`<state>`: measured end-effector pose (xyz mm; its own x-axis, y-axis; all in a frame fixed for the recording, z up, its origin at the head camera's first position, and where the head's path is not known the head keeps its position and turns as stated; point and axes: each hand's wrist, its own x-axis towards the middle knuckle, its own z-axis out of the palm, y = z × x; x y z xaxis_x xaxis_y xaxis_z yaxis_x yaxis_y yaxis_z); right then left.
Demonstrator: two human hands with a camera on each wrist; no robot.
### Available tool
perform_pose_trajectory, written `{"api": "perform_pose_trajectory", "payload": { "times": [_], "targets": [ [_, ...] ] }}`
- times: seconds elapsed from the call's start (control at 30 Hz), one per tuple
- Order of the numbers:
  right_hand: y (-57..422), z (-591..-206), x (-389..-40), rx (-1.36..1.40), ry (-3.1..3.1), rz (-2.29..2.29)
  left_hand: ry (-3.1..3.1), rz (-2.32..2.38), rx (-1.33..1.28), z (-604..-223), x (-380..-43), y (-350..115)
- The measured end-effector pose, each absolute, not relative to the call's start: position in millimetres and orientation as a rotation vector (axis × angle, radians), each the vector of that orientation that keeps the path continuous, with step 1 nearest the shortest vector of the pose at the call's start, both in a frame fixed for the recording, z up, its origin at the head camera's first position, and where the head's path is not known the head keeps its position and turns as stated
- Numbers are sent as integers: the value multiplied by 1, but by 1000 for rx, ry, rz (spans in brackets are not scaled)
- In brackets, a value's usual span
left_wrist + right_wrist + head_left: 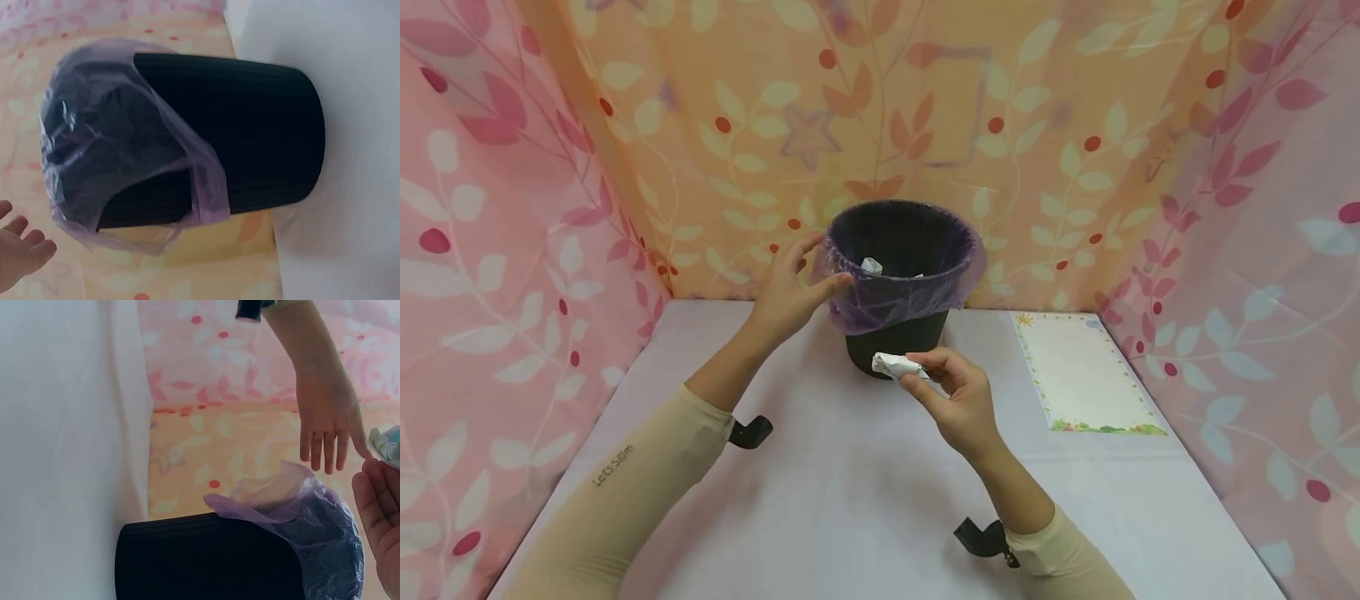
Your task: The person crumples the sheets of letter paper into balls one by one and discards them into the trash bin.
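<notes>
The left sleeve (647, 487) reads "Lets", then blurs; right hand (962, 408) pinches crumpled white paper (895, 367); left hand (786, 296), fingers spread, is left of the bin (880, 343).

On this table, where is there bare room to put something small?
Bare table lies between the left sleeve and right sleeve, and at right front, bordered by white sheet, right sleeve and pink curtain. A narrower strip separates sheet from bin. It is crowded at the bin: left hand beside its liner, right hand holding a white piece in front.
</notes>
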<state>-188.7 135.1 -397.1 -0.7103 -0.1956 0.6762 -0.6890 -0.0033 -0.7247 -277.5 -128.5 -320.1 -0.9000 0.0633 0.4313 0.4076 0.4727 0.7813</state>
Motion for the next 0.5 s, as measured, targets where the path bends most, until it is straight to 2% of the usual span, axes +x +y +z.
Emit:
{"api": "perform_pose_trajectory", "payload": {
  "times": [0.5],
  "targets": [
    [141,-392,-194,925,-1948,1714,-2579,-1283,-387,-322,-331,-128]
  ]
}}
